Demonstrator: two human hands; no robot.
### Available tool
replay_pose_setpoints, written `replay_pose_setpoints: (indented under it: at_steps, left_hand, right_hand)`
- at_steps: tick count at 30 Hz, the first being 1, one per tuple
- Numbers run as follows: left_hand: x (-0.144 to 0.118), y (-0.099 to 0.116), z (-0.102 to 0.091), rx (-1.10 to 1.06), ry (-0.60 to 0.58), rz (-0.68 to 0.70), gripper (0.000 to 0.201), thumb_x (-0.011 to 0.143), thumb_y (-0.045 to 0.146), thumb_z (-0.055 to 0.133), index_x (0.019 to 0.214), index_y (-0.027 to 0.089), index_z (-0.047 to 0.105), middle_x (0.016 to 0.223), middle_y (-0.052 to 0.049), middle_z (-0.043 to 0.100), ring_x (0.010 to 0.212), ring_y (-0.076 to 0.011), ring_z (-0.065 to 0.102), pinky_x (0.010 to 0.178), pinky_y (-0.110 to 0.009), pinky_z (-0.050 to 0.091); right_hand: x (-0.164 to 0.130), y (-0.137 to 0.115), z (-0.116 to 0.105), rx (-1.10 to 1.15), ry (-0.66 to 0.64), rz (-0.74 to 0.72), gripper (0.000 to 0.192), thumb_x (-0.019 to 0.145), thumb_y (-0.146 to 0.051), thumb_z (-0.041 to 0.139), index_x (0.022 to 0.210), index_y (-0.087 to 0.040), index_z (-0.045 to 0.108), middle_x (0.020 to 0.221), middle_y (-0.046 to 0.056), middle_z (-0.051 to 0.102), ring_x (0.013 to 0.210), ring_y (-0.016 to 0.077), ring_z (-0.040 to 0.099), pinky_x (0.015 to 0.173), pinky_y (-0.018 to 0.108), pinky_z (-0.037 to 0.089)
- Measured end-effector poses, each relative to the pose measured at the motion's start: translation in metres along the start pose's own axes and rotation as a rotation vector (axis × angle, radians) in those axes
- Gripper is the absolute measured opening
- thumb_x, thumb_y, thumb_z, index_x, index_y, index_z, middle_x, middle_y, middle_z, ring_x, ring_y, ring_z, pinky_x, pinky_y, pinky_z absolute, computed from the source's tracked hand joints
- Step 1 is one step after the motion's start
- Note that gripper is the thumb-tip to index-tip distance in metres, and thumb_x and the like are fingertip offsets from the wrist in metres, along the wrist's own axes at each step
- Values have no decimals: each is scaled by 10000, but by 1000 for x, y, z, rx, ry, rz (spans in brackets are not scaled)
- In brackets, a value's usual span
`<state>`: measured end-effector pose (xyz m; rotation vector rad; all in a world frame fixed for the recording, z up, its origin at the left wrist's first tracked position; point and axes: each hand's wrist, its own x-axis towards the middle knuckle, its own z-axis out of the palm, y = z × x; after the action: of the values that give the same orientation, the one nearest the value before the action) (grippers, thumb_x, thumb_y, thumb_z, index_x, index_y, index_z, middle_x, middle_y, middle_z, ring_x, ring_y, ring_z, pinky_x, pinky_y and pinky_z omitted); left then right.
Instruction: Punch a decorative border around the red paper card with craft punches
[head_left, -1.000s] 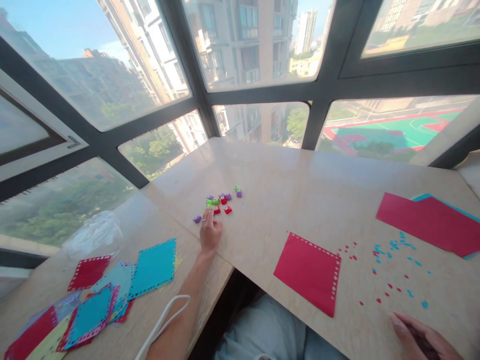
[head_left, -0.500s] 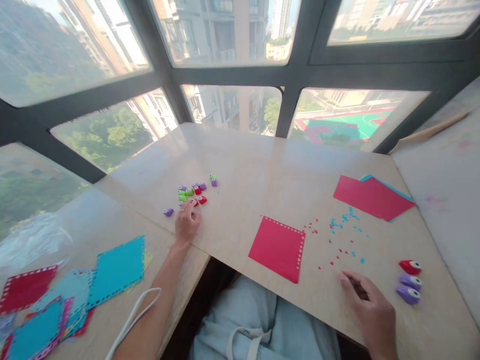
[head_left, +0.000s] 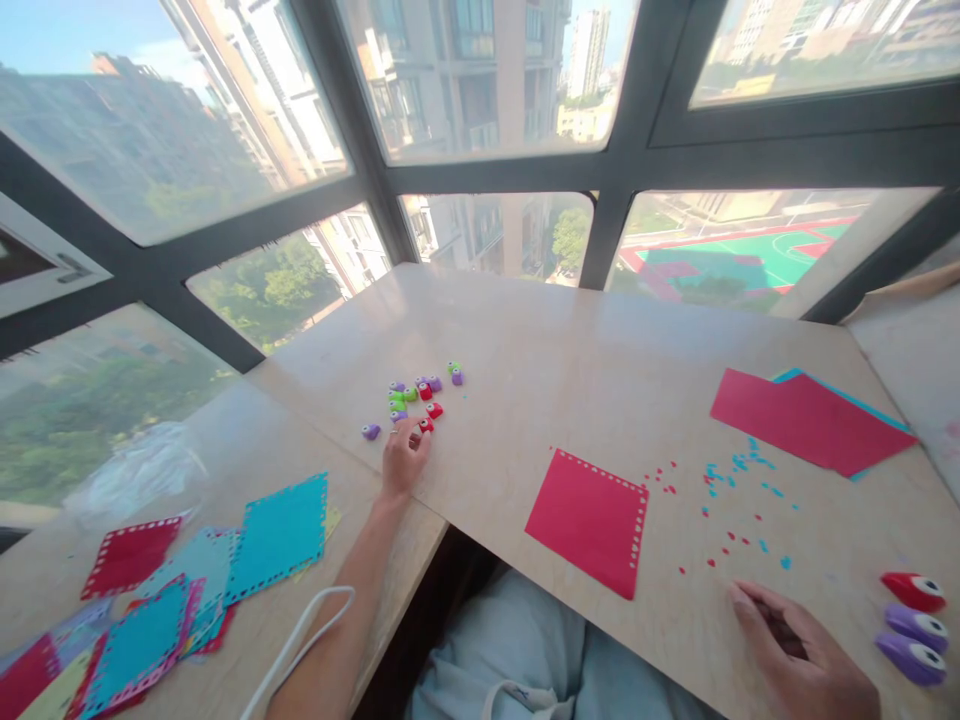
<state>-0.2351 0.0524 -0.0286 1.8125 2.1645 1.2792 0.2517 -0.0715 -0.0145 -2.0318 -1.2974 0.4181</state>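
Resting palm-down at the near edge of the wooden table (head_left: 570, 340), the right hand (head_left: 799, 655) has its fingers loosely curled and holds nothing; just right of it lie three larger paper punches (head_left: 911, 625), one red and two purple. Beyond the hand sits a red paper square (head_left: 589, 520) with a punched border, with red and blue confetti (head_left: 731, 500) scattered beside it. Farther off, the left hand (head_left: 403, 460) reaches forward, fingertips pressed together on a red mini punch (head_left: 425, 425) at the near edge of a cluster of small punches (head_left: 420, 395).
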Motion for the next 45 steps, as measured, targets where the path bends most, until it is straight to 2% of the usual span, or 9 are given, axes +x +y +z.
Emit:
replay_pose_setpoints:
  at_steps: [6, 10, 17, 20, 24, 30, 37, 42, 45]
  left_hand:
    - [-2, -4, 1, 24, -9, -34, 232, 833, 314, 574, 1002, 183, 665, 957, -67, 676, 602, -156, 583, 657, -303, 518]
    - [-5, 1, 1, 89, -75, -9, 262, 842, 328, 600, 1062, 202, 668, 983, -56, 685, 624, -164, 594, 723, -316, 514]
    - [-4, 11, 1, 232, -158, -5, 320, 898, 397, 585, 1133, 187, 633, 1095, -86, 665, 848, -222, 651, 788, -327, 505]
    - [-2, 17, 4, 305, -164, -22, 324, 905, 409, 574, 1145, 201, 633, 1132, -99, 646, 961, -257, 645, 834, -354, 496]
    - [-1, 25, 8, 347, -142, -76, 302, 894, 385, 573, 1116, 192, 643, 1125, -109, 652, 996, -278, 638, 848, -386, 485]
    - [-5, 30, 8, 241, -127, -40, 283, 834, 443, 618, 933, 181, 654, 945, -85, 681, 877, -254, 642, 811, -362, 481]
    - [-14, 40, 7, 6, -149, -11, 378, 789, 493, 610, 973, 170, 679, 725, -7, 633, 563, -147, 530, 647, -293, 457]
    - [-28, 61, 10, -176, -173, -56, 385, 766, 468, 636, 997, 165, 690, 608, 39, 559, 513, -125, 487, 574, -259, 440]
    - [-42, 81, 14, -284, -220, -116, 391, 766, 445, 650, 1032, 161, 686, 637, 32, 586, 535, -123, 513, 565, -249, 450]
  right_hand:
    - [0, -3, 0, 5, 0, 29, 532, 631, -735, 553, 758, -242, 709, 774, 78, 744, 591, 283, 666, 623, 421, 526]
    - [1, -4, 0, -6, -13, 66, 543, 614, -740, 551, 761, -243, 712, 789, 75, 743, 605, 285, 665, 636, 430, 522]
    - [2, -8, -1, -4, -16, 60, 561, 600, -751, 545, 749, -232, 701, 752, 80, 732, 580, 278, 650, 625, 423, 505]
    - [2, -9, 0, -24, -19, 54, 589, 612, -779, 530, 751, -233, 701, 770, 78, 733, 592, 279, 650, 621, 422, 499]
    - [2, -5, 3, -41, -6, 9, 620, 652, -800, 517, 784, -227, 714, 774, 75, 731, 592, 265, 639, 606, 405, 495]
    - [2, -1, 5, -31, 24, -64, 590, 726, -758, 539, 810, -205, 729, 747, 78, 723, 565, 234, 616, 576, 365, 480]
    - [0, -3, 8, 14, 55, -115, 533, 801, -688, 538, 812, -190, 730, 742, 76, 716, 585, 205, 608, 602, 329, 488]
    - [-1, -2, 9, 45, 70, -142, 464, 834, -625, 558, 823, -193, 728, 750, 70, 715, 589, 191, 602, 600, 313, 484]
    - [-3, -2, 9, 70, 75, -141, 434, 838, -599, 572, 824, -194, 729, 737, 63, 708, 582, 187, 595, 594, 309, 483]
